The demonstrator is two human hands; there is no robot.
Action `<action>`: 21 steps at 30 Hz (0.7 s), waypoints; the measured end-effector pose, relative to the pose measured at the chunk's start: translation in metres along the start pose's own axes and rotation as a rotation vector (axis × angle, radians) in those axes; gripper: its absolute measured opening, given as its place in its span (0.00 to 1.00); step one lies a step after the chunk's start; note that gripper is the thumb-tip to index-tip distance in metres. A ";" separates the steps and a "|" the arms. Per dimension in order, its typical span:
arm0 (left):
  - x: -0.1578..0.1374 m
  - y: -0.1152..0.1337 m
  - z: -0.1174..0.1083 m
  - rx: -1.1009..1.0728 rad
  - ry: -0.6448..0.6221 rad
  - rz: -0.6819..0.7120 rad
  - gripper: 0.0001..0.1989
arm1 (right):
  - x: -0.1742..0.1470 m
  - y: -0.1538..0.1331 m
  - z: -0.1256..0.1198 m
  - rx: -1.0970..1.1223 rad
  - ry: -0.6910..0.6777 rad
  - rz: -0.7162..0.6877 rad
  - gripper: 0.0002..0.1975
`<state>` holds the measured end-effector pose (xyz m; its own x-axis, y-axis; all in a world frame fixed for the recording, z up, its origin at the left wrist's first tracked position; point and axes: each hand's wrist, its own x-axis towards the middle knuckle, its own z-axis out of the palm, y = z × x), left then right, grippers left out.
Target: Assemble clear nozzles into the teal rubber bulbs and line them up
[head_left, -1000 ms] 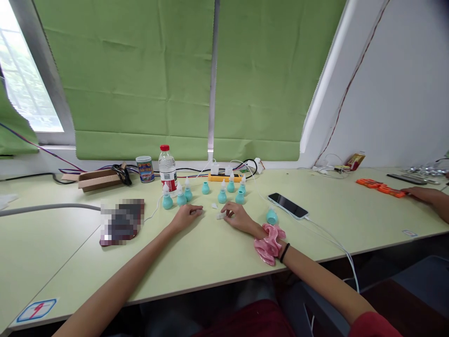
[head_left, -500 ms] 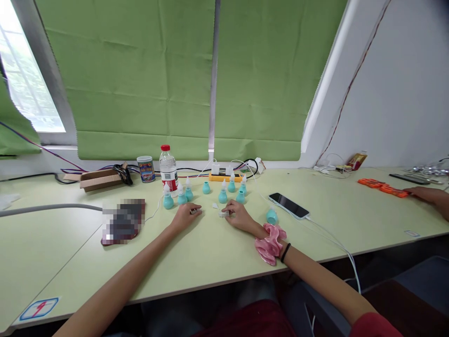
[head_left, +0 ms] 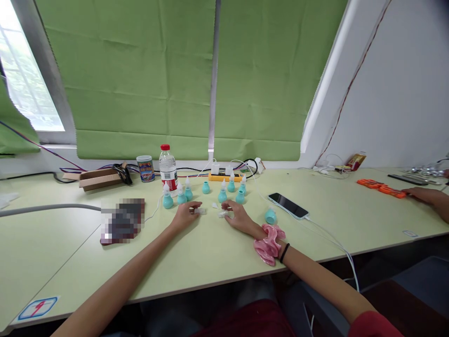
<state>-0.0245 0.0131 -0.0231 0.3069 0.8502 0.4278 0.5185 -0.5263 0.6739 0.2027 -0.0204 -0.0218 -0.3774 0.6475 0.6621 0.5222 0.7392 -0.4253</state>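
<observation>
My left hand rests on the table with its finger and thumb apart. A small clear plastic piece lies at its fingertips. Opposite it, my right hand also has parted fingers, beside a second clear piece. A small whitish piece lies between the hands, slightly farther back. Behind them stand several teal squeeze bulbs with clear pointed tips, one of them a bulb at the left. A teal bulb without a tip stands in the middle. Another teal bulb lies tilted near my right wrist.
A water bottle, a can and a cardboard box stand at the back left. Behind the bulbs lies a yellow power strip. A cabled phone is at right. Another person's hand touches orange parts.
The fingers of both my hands have opened from the clear pieces, which now show more fully on the table. The bulbs have stayed in place.
</observation>
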 end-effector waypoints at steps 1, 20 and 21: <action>0.000 -0.001 0.000 -0.005 0.002 0.002 0.18 | 0.000 0.000 0.000 -0.003 0.004 0.005 0.19; -0.002 0.008 0.002 0.120 -0.030 0.099 0.17 | 0.000 -0.003 0.001 -0.052 -0.041 -0.006 0.13; -0.002 0.009 0.002 0.136 -0.032 0.101 0.18 | 0.000 -0.004 0.001 -0.056 -0.045 -0.008 0.12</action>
<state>-0.0193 0.0067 -0.0193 0.3870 0.7942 0.4685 0.5861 -0.6041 0.5400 0.1998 -0.0231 -0.0209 -0.4149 0.6502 0.6365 0.5607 0.7337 -0.3839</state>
